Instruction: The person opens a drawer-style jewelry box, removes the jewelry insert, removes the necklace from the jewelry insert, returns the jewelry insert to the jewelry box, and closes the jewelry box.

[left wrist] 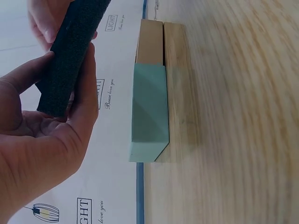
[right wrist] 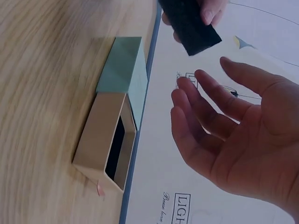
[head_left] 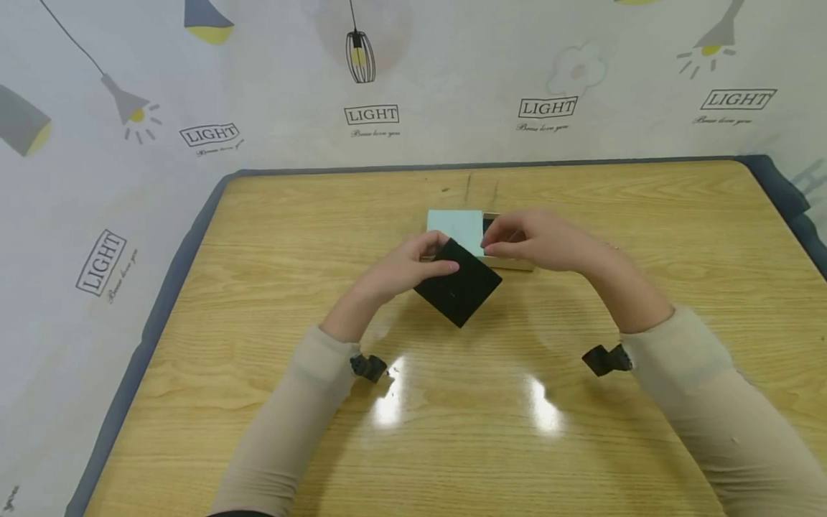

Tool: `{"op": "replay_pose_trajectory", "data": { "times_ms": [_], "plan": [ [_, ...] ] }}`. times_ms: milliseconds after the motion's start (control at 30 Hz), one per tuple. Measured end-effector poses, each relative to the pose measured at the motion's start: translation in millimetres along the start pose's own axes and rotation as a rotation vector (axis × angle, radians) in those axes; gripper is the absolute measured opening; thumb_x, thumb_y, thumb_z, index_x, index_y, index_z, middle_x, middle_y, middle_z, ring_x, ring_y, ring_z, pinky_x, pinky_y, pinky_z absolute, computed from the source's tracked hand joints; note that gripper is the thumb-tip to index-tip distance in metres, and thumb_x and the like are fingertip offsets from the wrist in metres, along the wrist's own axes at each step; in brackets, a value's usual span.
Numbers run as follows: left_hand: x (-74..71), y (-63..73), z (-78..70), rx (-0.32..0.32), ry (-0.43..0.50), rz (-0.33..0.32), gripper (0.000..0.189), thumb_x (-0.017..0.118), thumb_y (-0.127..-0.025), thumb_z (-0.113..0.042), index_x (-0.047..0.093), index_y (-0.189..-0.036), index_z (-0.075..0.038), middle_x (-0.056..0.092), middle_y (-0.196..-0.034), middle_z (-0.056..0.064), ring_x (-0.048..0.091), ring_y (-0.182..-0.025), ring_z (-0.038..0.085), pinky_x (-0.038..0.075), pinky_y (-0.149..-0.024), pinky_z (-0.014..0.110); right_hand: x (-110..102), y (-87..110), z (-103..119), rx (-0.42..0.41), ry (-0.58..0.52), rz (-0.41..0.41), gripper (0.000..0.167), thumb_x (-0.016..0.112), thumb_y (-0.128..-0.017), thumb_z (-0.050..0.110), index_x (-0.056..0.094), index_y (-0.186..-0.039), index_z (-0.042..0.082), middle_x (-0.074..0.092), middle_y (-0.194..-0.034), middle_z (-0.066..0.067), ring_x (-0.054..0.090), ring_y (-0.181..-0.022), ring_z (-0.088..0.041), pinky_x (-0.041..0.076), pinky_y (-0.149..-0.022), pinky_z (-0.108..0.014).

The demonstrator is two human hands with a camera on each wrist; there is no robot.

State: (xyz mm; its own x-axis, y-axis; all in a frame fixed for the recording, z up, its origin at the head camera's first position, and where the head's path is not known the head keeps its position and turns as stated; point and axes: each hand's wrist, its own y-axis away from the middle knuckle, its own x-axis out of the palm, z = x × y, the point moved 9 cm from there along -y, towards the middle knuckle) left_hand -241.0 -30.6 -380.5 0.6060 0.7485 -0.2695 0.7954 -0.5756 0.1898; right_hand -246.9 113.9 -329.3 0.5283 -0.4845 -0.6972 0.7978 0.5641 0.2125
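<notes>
My left hand [head_left: 405,268] pinches a square black foam pad [head_left: 461,289] by one corner, thumb on its upper face. In the left wrist view the foam pad [left wrist: 70,60] shows its thick edge, lifted above the table. Behind it lies a drawer-style box with a mint-green sleeve [head_left: 449,224]. Its tan cardboard drawer [right wrist: 100,133] sticks out to the right, with a dark lining inside. My right hand [head_left: 549,240] hovers over the drawer end; its fingers are loosely bent and hold nothing in the right wrist view.
The box rests on a wood-grain table [head_left: 258,301] near its far side. A small reddish tab [right wrist: 99,189] shows at the drawer's end. Dark edging runs round the table, and a lamp-patterned wall covering [head_left: 452,136] rises behind. Small black cameras [head_left: 368,367] sit at both wrists.
</notes>
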Motion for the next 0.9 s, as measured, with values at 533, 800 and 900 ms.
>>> {"op": "replay_pose_trajectory", "data": {
  "times_ms": [533,800,900],
  "plan": [
    [8.2,-3.9,-0.9,-0.005,0.039,0.043,0.028,0.055,-0.102,-0.016,0.051,-0.125,-0.001,0.065,-0.124,0.018,0.065,-0.103,0.022,0.056,-0.088,0.029,19,-9.6,7,-0.012,-0.143,0.067,0.03,0.059,-0.1,0.016,0.058,-0.127,0.002,0.065,-0.115,-0.017,0.064,-0.085,-0.021,0.059,-0.074,-0.034],
    [3.6,-3.1,2.3,-0.054,0.066,0.007,0.033,0.057,-0.101,-0.018,0.05,-0.129,-0.003,0.061,-0.128,0.017,0.066,-0.105,0.024,0.06,-0.086,0.033,7,-7.6,2,0.015,-0.136,-0.005,0.029,0.061,-0.099,0.013,0.06,-0.126,0.002,0.064,-0.11,-0.016,0.06,-0.084,-0.023,0.057,-0.07,-0.034],
    [1.2,-3.0,2.7,-0.068,0.088,-0.011,0.032,0.057,-0.101,-0.015,0.05,-0.129,-0.001,0.06,-0.128,0.018,0.067,-0.104,0.026,0.061,-0.088,0.043,2,-7.3,-2,0.028,-0.156,-0.026,0.029,0.06,-0.099,0.013,0.059,-0.126,0.003,0.064,-0.114,-0.017,0.062,-0.093,-0.024,0.058,-0.075,-0.035]
  ]
}}
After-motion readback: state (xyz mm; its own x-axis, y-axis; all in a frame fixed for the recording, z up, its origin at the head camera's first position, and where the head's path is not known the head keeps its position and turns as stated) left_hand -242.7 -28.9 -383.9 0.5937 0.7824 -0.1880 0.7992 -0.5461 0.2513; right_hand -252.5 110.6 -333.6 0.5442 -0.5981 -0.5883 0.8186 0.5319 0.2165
